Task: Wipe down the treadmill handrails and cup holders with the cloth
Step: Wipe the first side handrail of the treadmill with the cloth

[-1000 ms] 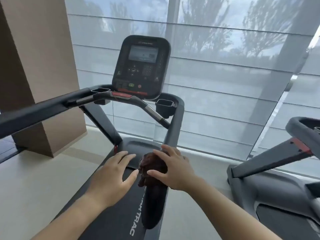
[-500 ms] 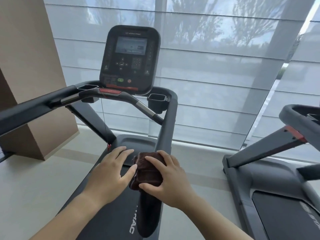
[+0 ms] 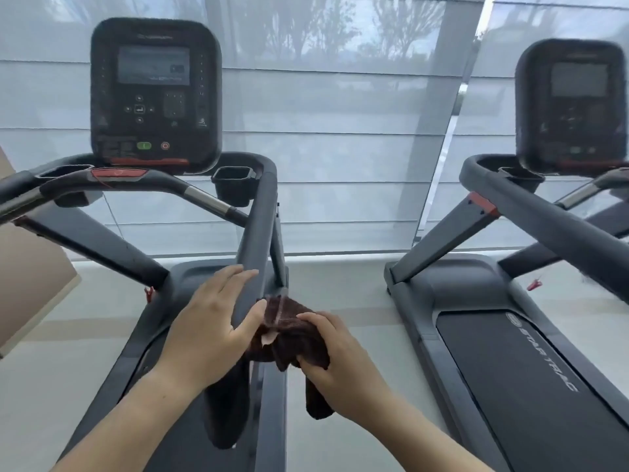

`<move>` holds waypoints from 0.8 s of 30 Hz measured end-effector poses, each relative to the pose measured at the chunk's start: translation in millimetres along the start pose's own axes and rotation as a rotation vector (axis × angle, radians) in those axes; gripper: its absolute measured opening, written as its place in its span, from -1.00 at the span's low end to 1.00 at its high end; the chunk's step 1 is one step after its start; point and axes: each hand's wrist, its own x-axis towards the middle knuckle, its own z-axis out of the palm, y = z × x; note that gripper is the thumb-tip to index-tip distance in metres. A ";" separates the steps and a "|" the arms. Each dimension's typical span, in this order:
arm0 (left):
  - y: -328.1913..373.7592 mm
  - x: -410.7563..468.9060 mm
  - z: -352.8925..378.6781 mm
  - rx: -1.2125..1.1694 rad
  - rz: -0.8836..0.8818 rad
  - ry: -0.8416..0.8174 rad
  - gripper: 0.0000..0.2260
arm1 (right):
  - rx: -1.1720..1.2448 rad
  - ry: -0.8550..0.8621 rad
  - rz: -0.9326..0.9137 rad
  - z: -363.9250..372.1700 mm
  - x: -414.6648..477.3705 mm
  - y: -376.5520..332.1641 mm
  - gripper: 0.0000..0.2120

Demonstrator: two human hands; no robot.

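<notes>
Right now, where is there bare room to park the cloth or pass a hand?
Free: right cup holder beside the console; floor strip between the two treadmills. Crowded: right handrail, where left hand and right hand bunch the cloth.

cloth [image 3: 292, 330]: dark brown terry, nap rough and matt. right handrail [image 3: 259, 219]: dark grey, matt, smooth coating. front crossbar grip [image 3: 207, 199]: brushed metal, satin sheen. cup holder [image 3: 233, 183]: black plastic, dull finish. console [image 3: 155, 93]: black plastic casing, screen glossy. window blinds [image 3: 340, 148]: translucent woven fabric. neighbouring treadmill belt [image 3: 531, 379]: matt black, fine texture.
</notes>
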 end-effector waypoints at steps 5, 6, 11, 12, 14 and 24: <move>70.3 0.2 53.6 -0.080 0.134 -0.144 -0.55 | -0.046 0.094 0.229 -54.0 -68.5 56.4 -0.53; 86.5 -2.3 67.4 -0.092 0.161 -0.184 -0.56 | -0.045 0.116 0.275 -65.5 -85.0 66.0 -0.54; 173.7 -29.9 138.8 -0.160 0.290 -0.368 -0.58 | 0.031 0.293 0.467 -122.3 -173.6 101.7 -0.64; 191.2 -37.5 151.9 -0.174 0.315 -0.403 -0.58 | 0.055 0.333 0.506 -132.8 -192.0 107.0 -0.65; 225.9 -52.6 175.0 -0.190 0.368 -0.461 -0.59 | 0.081 0.386 0.584 -152.9 -229.3 118.7 -0.65; 375.2 -106.4 247.5 -0.259 0.588 -0.584 -0.59 | 0.096 0.604 0.746 -234.4 -384.5 156.6 -0.53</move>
